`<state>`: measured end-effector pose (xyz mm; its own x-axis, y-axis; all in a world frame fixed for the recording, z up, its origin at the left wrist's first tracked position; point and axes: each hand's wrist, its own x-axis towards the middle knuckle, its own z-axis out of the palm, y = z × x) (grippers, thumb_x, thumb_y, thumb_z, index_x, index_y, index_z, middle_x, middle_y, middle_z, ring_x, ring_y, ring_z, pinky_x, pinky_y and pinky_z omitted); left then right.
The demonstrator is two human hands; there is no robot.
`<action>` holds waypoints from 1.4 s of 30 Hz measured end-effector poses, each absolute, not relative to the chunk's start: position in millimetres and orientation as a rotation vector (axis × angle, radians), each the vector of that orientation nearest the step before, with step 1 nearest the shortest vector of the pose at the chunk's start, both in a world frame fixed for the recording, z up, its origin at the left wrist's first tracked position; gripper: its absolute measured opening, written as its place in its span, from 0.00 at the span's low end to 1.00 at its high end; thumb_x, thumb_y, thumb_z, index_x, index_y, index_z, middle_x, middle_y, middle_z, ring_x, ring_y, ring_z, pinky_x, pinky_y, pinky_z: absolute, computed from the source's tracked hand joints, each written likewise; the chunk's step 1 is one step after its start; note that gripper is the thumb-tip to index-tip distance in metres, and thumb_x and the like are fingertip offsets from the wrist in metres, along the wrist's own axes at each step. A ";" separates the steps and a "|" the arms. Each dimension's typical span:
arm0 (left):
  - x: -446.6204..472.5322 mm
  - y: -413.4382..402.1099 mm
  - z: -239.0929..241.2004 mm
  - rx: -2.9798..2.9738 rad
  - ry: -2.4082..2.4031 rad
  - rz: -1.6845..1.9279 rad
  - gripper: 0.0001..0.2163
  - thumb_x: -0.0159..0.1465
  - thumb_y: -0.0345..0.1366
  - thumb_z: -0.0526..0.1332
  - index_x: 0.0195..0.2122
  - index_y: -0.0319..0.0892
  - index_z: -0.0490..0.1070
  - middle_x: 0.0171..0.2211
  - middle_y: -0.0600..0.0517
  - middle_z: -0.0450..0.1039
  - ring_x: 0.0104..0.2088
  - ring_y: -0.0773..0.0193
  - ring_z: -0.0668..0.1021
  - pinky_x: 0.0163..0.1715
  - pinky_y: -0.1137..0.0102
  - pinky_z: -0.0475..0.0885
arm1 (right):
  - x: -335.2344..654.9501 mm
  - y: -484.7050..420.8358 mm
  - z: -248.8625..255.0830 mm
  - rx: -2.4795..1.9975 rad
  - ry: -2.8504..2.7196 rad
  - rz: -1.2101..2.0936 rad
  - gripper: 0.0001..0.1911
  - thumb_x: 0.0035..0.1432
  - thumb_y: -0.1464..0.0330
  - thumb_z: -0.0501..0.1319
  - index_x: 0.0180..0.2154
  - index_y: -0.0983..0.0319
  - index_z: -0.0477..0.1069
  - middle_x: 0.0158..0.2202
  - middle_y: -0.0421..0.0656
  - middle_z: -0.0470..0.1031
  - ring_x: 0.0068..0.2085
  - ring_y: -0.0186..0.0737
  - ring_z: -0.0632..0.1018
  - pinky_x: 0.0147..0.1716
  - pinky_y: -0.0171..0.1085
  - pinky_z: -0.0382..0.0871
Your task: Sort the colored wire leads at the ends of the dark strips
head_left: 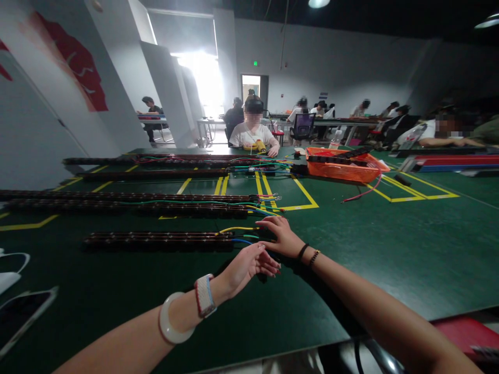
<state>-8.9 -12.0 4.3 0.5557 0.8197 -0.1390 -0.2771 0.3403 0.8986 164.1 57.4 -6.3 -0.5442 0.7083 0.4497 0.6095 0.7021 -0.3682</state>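
Note:
A dark, cable-filled strip (159, 239) lies nearest me on the green table, with yellow, green and blue wires (239, 228) coming out of its right end. My right hand (281, 238) curls over the free ends of these wires, its fingertips at the yellow one; the exact contact is partly hidden. Just in front and to the left, my left hand (249, 266) is held thumb up with its fingers loosely apart and nothing visible in them. Its thumb is close to the right hand and the blue wire.
More dark strips with wires (128, 202) lie further back, across yellow tape lines. An orange basket (335, 170) stands behind to the right, a red wire hanging from it. A phone (25, 317) lies at the left. Across the table sits a person (253, 132) with a yellow tool.

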 end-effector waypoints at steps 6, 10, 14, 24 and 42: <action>-6.7 -12.7 5.2 1.008 0.680 0.771 0.15 0.63 0.45 0.52 0.30 0.36 0.66 0.32 0.40 0.76 0.32 0.57 0.78 0.34 0.64 0.71 | 147.5 58.7 -10.5 -0.935 -2.470 0.253 0.31 0.50 0.67 0.64 0.56 0.58 0.61 0.49 0.46 0.69 0.50 0.43 0.66 0.51 0.43 0.54; -5.4 -13.2 6.3 1.036 0.688 0.754 0.16 0.62 0.46 0.52 0.29 0.36 0.67 0.32 0.40 0.76 0.32 0.56 0.78 0.35 0.63 0.70 | 141.2 57.7 -11.0 -1.009 -2.481 0.197 0.14 0.54 0.66 0.61 0.44 0.61 0.72 0.35 0.44 0.74 0.40 0.40 0.68 0.46 0.41 0.55; -6.0 -13.4 5.8 1.066 0.689 0.758 0.18 0.63 0.45 0.52 0.27 0.35 0.68 0.32 0.40 0.76 0.32 0.57 0.78 0.34 0.64 0.71 | 139.3 57.8 -11.8 -1.070 -2.410 0.170 0.13 0.59 0.62 0.57 0.27 0.62 0.72 0.27 0.41 0.73 0.34 0.35 0.69 0.43 0.40 0.53; -7.9 -13.5 3.9 1.094 0.640 0.770 0.18 0.63 0.46 0.51 0.30 0.35 0.69 0.34 0.40 0.76 0.33 0.57 0.78 0.35 0.63 0.70 | 157.8 74.8 -11.9 -1.543 -1.880 0.079 0.17 0.63 0.62 0.49 0.26 0.63 0.68 0.25 0.41 0.71 0.28 0.35 0.70 0.32 0.35 0.56; -6.0 -12.8 6.9 1.089 0.611 0.728 0.17 0.62 0.45 0.53 0.31 0.35 0.71 0.33 0.42 0.76 0.33 0.59 0.77 0.36 0.66 0.70 | 131.4 71.7 -0.9 -0.605 -2.708 -0.428 0.21 0.63 0.65 0.52 0.58 0.54 0.58 0.62 0.41 0.55 0.62 0.43 0.54 0.58 0.46 0.50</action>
